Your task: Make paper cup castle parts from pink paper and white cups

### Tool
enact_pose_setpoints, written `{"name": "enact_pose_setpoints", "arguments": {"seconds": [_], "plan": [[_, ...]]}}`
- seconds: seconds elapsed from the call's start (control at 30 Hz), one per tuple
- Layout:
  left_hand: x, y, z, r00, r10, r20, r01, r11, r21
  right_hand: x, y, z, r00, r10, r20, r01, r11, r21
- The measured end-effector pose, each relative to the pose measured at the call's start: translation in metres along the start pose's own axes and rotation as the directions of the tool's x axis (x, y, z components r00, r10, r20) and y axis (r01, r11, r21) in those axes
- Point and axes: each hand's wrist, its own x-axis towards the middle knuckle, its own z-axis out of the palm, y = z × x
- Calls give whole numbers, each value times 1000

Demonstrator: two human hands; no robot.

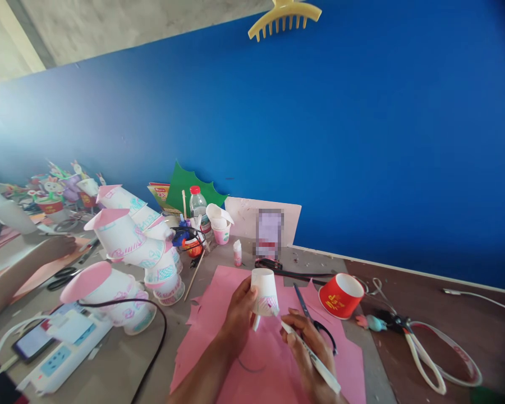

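My left hand (242, 308) is closed around an upturned white paper cup (264, 283) with a pink and purple pattern near its rim. A small white stick-like piece (256, 322) shows below the cup by my left fingers; I cannot tell what it is. In my right hand (307, 342) is a white marker pen (311, 356), its tip pointing at the cup's lower right side, slightly apart from it. Under both hands lies pink paper (219, 348) with a curved line on it. Scissors (309, 314) rest on the paper, partly behind my right hand.
A red paper bowl (340, 296) and white-handled pliers (416, 348) are to the right. Stacked paper cups with pink tops (122, 235), a power strip (63, 348) and a phone (36, 336) stand left. Another person's arm (29, 264) reaches in there. A glue bottle (237, 252) stands behind.
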Motion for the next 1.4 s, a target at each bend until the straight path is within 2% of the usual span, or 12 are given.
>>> {"name": "enact_pose_setpoints", "arguments": {"seconds": [0.1, 0.33, 0.5, 0.63, 0.77, 0.87, 1.13, 1.4], "plan": [[1, 2, 0, 1000, -3, -2, 3, 1000, -29, 1, 2, -2, 998, -16, 69, 18, 1000, -19], [1, 5, 1, 1000, -3, -2, 3, 998, -66, -2, 10, -5, 993, 107, 55, -109, 993, 34], [-1, 4, 1, 1000, -21, -16, 20, 998, -52, -2, 3, -7, 988, 149, 41, -153, 979, 134], [-3, 5, 3, 1000, -22, -21, 21, 999, -31, 2, -8, -7, 996, 77, 49, -86, 974, 210], [-2, 3, 3, 1000, -17, -24, 17, 1000, 7, 2, -12, -6, 994, -35, 108, 18, 988, 154], [0, 0, 2, 1000, -13, -25, 14, 999, 32, 0, -7, -5, 990, -75, 122, 62, 992, 110], [-2, -4, -1, 1000, 3, -11, -2, 998, 65, -4, 4, -1, 996, -58, 75, 53, 996, 71], [-1, -3, -1, 1000, -4, -20, 5, 999, 43, -3, 5, -1, 994, -61, 89, 59, 998, 17]]}}
